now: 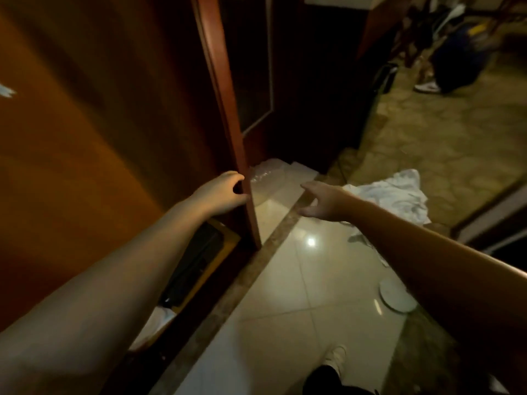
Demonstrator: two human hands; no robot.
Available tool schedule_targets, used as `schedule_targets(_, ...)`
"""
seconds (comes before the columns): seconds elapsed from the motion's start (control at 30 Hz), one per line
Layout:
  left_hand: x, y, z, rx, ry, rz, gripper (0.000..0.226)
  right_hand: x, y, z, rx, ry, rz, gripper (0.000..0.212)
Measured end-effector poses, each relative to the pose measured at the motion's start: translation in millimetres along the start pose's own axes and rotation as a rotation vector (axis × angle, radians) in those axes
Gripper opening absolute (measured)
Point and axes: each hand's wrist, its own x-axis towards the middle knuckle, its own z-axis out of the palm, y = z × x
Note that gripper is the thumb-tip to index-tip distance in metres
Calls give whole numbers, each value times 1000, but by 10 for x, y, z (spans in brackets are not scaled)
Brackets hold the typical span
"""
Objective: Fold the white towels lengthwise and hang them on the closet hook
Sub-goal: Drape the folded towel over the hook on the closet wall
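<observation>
A crumpled white towel (393, 195) lies on the floor at the right, partly behind my right forearm. My left hand (222, 193) curls its fingers around the edge of the reddish-brown closet door (222, 89). My right hand (322, 202) reaches forward over the tiled floor with fingers spread, holding nothing, just left of the towel. No hook is visible. The view is dim and blurred.
A white plate (395, 297) lies on the pale tiles near my right arm. A dark case (196, 263) and something white (154, 326) sit low inside the closet. A person (456, 61) crouches at the far right. My shoe (336, 357) shows below.
</observation>
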Motion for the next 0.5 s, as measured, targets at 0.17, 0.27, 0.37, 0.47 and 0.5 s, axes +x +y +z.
schedule_targets(0.17, 775, 735, 519, -35, -89, 37, 65, -19, 1128, -3, 66, -69, 104, 86)
schedule_targets(0.27, 1195, 1052, 828, -46, -136, 49, 62, -41, 1704, 25, 94, -99, 190, 85)
schedule_targets(0.37, 1570, 1334, 1155, -68, -192, 44, 59, -58, 2188, 106, 120, -120, 256, 83)
schedule_targets(0.47, 1911, 1581, 1473, -82, -243, 46, 58, -41, 2608, 212, 171, -153, 324, 81)
schedule_targets(0.5, 2024, 1653, 1572, -84, -269, 44, 57, -28, 2742, 259, 186, -169, 346, 80)
